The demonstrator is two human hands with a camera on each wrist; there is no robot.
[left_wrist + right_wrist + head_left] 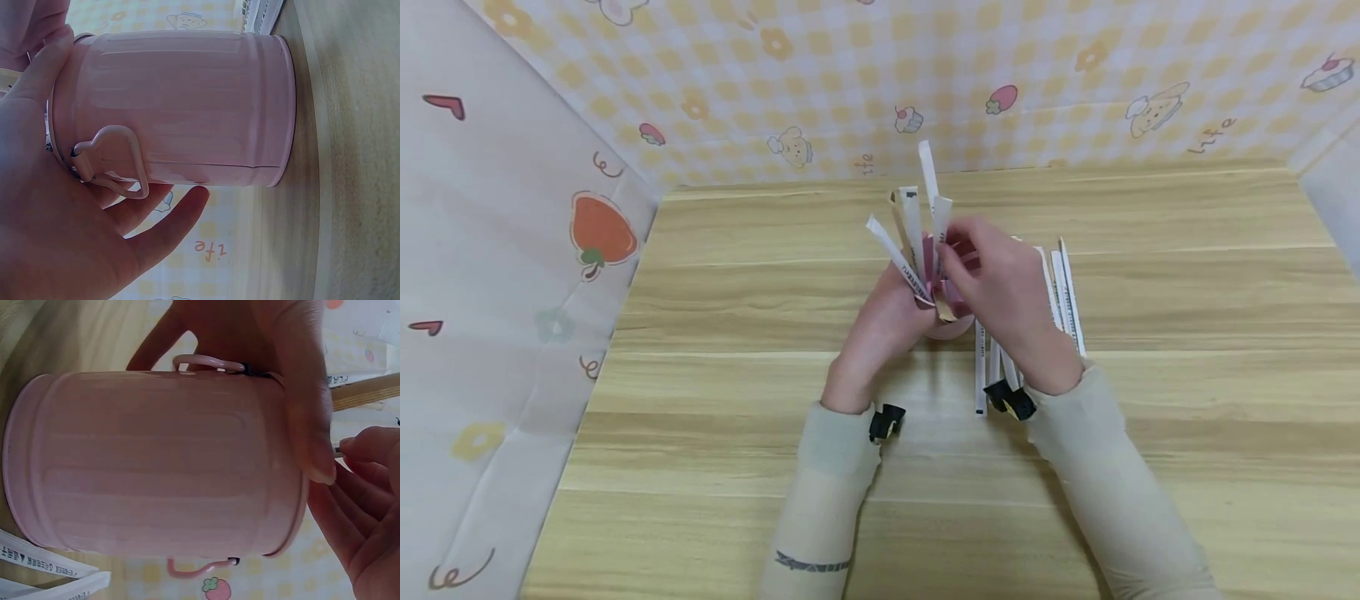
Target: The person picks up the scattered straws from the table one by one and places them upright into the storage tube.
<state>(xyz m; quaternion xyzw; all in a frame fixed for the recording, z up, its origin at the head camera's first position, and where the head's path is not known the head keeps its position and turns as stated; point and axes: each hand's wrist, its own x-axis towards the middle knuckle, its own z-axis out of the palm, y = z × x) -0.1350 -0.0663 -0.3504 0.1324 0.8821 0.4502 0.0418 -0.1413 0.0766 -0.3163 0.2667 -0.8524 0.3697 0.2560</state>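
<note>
In the far middle part of the table (722, 350), a pink can (181, 106), upright, with long ridges down the sides and 2 loop handles (203, 570). Up out of its top, 4 thin paper-wrapped sticks (912, 225) in a fan: 1 tipped far to the left, 1 brown, 1 with a dark tip, and 1 tall and white at the back. Around the top of the can, the left hand (891, 312), holding tight, with thumb at the rim and fingers along the side. Over the mouth of the can, the right hand (1003, 279), with 1 more white stick (943, 213) pinched between thumb and finger. Low end of that stick hard to see, so no telling how deep inside. On the table just to the right of the can, a loose bunch of white sticks (1060, 292), partly under the right hand and with small print on the paper. Farther out, pale sleeves (831, 475), with 1 little black camera (887, 422) at each wrist. Behind the table, a yellow checked cloth (955, 62) with cakes, flowers and berries. To the left, a white cloth (490, 217) with a big red strawberry and small hearts.
</note>
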